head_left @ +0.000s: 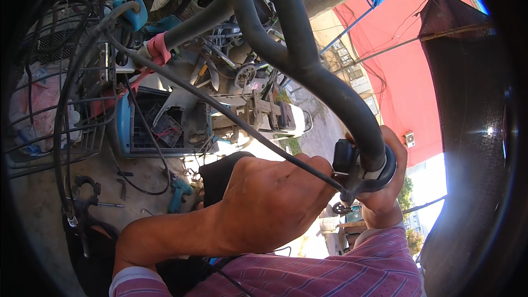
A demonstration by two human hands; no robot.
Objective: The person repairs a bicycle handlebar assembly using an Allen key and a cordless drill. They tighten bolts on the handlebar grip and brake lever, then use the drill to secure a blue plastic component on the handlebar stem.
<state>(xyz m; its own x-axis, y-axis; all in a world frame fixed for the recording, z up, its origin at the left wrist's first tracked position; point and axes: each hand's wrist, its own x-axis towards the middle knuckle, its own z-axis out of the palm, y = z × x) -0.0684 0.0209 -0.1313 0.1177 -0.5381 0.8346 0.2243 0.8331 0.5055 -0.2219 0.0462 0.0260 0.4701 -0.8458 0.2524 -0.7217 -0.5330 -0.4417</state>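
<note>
A dark curved handlebar of a bike comes down from the top of the head view. My right hand wraps round its lower end, where a black grip collar and a silvery clamp show. Beside it my left hand is closed, back of the hand toward me. Its fingertips are hidden, so what it pinches cannot be made out. A black brake cable runs from the upper left across to a lever fitting between my hands. The black block on the bar sits just above that fitting.
A black wire basket with a plastic bag inside stands at the left. Next to it a blue box holds loose parts. On the ground lie a teal power drill and hex keys. A dark shade net hangs at the right.
</note>
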